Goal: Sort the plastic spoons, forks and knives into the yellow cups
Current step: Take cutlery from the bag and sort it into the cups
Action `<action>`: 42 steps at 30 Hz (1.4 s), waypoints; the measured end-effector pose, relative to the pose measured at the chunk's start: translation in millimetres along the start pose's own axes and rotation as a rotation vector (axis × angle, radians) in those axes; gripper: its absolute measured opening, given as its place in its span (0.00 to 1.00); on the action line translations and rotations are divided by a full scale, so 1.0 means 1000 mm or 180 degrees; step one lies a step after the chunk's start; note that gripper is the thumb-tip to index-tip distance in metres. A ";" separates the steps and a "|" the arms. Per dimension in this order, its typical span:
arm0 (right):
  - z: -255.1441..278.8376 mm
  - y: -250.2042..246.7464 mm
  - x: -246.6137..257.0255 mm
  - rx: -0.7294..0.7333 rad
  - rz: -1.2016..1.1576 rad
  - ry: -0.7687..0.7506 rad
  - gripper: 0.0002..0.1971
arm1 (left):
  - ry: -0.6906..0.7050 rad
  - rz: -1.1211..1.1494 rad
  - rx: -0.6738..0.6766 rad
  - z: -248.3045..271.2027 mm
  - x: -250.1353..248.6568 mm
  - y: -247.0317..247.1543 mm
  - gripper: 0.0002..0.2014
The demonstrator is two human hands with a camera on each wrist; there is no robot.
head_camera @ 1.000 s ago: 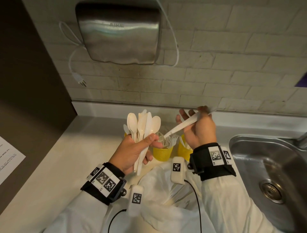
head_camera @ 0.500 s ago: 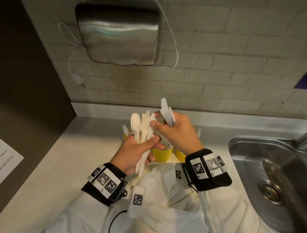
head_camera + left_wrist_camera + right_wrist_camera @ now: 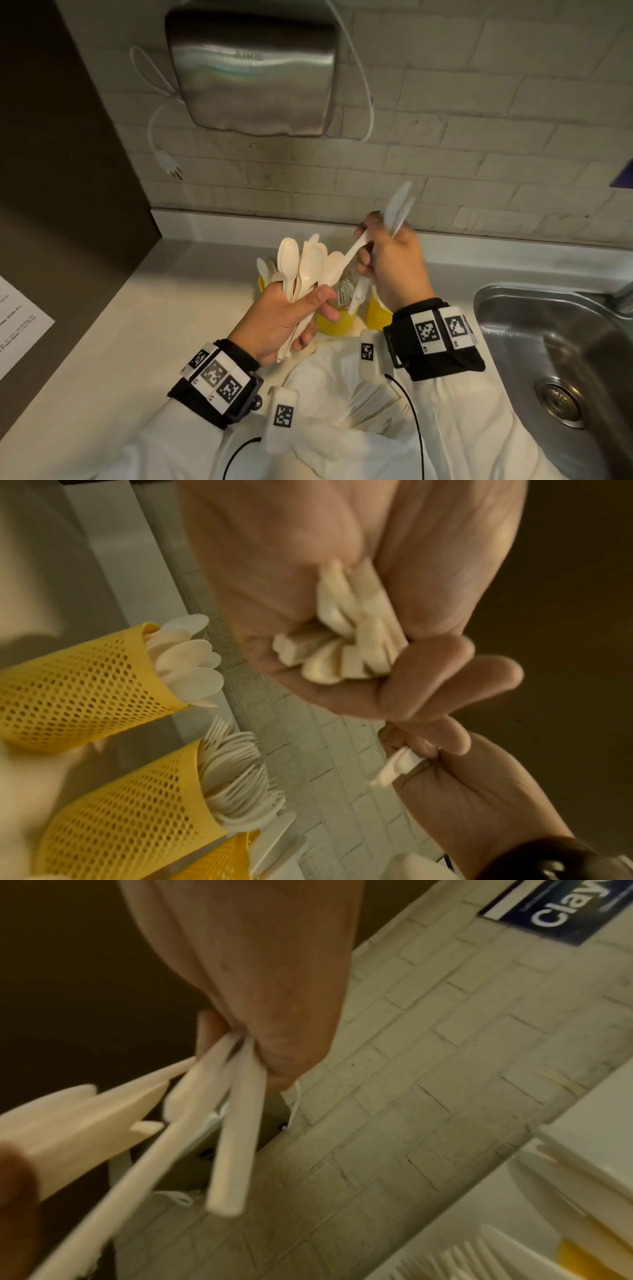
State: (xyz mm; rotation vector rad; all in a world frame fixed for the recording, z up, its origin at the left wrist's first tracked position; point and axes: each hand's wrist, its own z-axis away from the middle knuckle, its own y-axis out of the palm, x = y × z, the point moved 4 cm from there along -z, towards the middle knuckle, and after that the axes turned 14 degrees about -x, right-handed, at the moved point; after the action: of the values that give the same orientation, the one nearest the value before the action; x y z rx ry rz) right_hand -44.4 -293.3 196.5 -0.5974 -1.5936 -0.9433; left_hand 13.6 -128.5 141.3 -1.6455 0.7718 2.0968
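Observation:
My left hand (image 3: 287, 315) grips a bundle of white plastic spoons and knives (image 3: 305, 267) upright by the handles; the handle ends (image 3: 342, 642) show in its fist. My right hand (image 3: 390, 267) holds knives (image 3: 399, 209) pointing up and pinches one more white utensil (image 3: 346, 260), whose other end still lies against the bundle. Their handles (image 3: 236, 1123) hang from the fist. Behind the hands stand three yellow mesh cups: one with spoons (image 3: 78, 688), one with forks (image 3: 130, 818), and a third (image 3: 222, 859) mostly hidden.
A steel sink (image 3: 565, 342) lies at the right. A white plastic bag (image 3: 342, 394) sits on the counter in front of the cups. A hand dryer (image 3: 250, 68) with a loose plug (image 3: 169, 168) hangs on the brick wall. A paper sheet (image 3: 17, 325) lies far left.
The right hand reached over to the bundle half a second ago and has since drawn back right, pulling one white utensil along. The left hand stayed put with its bundle.

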 end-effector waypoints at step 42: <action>-0.041 -0.010 0.003 -0.0296 -0.0987 0.0676 0.11 | 0.0001 -0.0434 0.0580 0.012 -0.010 0.014 0.20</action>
State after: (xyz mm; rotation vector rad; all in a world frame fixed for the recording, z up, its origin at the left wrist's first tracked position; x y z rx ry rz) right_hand -30.2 -332.9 199.1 -0.3041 -1.4804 -1.2731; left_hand -1.2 -131.5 155.3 -1.5551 0.8015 1.8748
